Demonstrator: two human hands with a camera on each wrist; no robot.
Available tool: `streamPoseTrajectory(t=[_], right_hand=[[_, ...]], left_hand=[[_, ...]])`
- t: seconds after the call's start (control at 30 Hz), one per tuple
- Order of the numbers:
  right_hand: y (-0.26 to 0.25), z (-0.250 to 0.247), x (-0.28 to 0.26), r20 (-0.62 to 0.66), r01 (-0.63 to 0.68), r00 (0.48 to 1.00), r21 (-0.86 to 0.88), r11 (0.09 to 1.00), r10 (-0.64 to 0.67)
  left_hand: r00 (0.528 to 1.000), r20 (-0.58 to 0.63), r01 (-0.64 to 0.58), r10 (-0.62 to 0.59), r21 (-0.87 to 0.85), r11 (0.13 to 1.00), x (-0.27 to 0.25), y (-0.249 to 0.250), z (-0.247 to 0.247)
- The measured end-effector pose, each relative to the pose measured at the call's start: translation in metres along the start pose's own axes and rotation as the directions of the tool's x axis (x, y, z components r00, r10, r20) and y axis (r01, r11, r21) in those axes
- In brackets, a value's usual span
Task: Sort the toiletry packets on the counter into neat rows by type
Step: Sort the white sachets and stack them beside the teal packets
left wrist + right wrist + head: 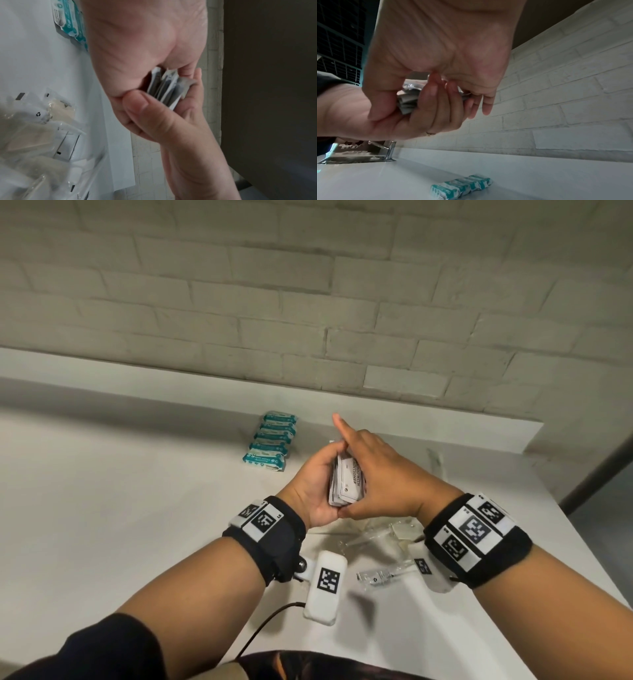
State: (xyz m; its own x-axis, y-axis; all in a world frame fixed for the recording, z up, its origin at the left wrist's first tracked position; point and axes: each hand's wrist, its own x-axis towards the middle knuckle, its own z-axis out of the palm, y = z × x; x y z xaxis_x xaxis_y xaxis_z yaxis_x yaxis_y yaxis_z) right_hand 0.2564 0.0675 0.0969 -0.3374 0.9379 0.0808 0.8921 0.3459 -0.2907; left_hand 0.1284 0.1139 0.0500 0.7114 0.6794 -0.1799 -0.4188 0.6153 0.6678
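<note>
A stack of white sachets [347,477] printed with "conditioner" is held upright above the counter between both hands. My left hand [315,484] cups it from the left, fingers curled round its far edge. My right hand [380,474] grips it from the right, thumb at the near end and index finger sticking up. The sachets' edges [164,88] fan out between the palms in the left wrist view and show again as the stack [407,102] in the right wrist view. Several teal packets [274,440] lie in a neat row toward the wall.
A loose heap of clear plastic packets [380,534] lies on the white counter [137,508] under my hands, with one more clear packet [376,575] nearer me. A brick wall backs the counter. A tap [390,150] and sink stand far left. The counter's right edge [565,525] is close.
</note>
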Motion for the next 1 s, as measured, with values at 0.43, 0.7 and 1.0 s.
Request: streamPoseTrajectory(t=[0.43, 0.7, 1.0], right_hand=[[-0.005, 0.001, -0.002, 0.078, -0.003, 0.997, -0.058, 0.998, 0.008], [0.007, -0.005, 0.015, 0.221, -0.325, 0.946, 0.587, 0.741, 0.239], [0.025, 0.035, 0.065, 0.415, -0.503, 0.832, 0.845, 0.184, 0.369]], left_hand=[[0.994, 0.004, 0.106, -0.106, 0.002, 0.994, -0.002, 0.008, 0.007], [0.964, -0.221, -0.177, 0.15, -0.11, 0.978, 0.01, 0.017, -0.007], [0.914, -0.346, -0.266, 0.214, -0.111, 0.958, 0.041, 0.017, -0.032]])
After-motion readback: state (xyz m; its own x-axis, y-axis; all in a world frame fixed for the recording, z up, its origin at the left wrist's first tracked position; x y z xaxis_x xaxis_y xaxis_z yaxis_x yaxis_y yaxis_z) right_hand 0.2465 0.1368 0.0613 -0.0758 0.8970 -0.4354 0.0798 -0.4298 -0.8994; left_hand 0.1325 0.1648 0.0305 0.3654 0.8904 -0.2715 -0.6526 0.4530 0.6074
